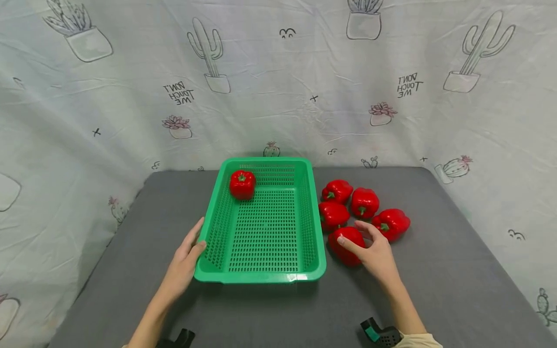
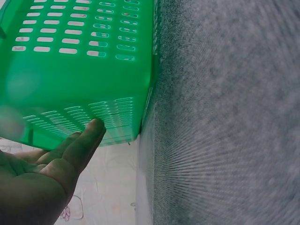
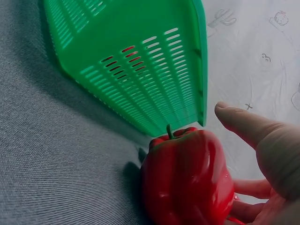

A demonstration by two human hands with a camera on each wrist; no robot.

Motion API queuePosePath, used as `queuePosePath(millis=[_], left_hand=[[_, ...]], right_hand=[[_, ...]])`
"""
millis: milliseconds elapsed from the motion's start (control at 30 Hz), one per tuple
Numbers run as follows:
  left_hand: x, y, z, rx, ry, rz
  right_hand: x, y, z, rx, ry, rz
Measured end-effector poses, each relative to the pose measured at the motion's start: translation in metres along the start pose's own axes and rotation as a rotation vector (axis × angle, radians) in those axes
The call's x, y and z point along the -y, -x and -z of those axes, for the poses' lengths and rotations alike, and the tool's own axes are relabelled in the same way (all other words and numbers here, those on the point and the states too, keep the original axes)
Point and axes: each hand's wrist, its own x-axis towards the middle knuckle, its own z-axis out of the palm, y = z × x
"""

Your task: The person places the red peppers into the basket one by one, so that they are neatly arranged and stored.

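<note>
A person's right hand (image 1: 377,253) is spread wide over a red pepper (image 1: 345,255) on a gray table (image 1: 270,314). Seen from the right wrist, the thumb is apart from the pepper, while the other fingers reach past its far side; whether they touch it, I cannot tell. The pepper lies on its side just beside the right wall of a green basket (image 1: 261,278), near the front corner. It is plump, glossy and lobed, with pale highlights, and its short green stem points toward the basket. To my eye the left hand (image 1: 184,258) lies along the basket's left side, fingers nearly straight against the outer wall, thumb by the rim. One pepper sits inside the basket, toward the back left; four more peppers (image 1: 364,202) cluster on the table beyond the right hand.
</note>
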Motion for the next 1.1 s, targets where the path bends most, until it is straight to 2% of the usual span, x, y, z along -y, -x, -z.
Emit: queuePosePath(millis=[433,667,933,1100], left_hand=[[-0.002,-0.004,-0.003,0.016,0.021,0.003],[0.001,-0.001,-0.003,0.009,0.015,0.029],[0.005,0.0,-0.004,0.004,0.013,0.006],[0.004,0.002,-0.004,-0.001,0.019,-0.002]], right_hand=[[-0.006,-0.005,-0.005,-0.012,0.073,-0.029],[-0.011,-0.005,-0.012,-0.032,0.114,0.011],[-0.012,-0.003,-0.012,-0.049,0.101,-0.004],[-0.01,-0.004,-0.01,-0.093,0.078,0.003]])
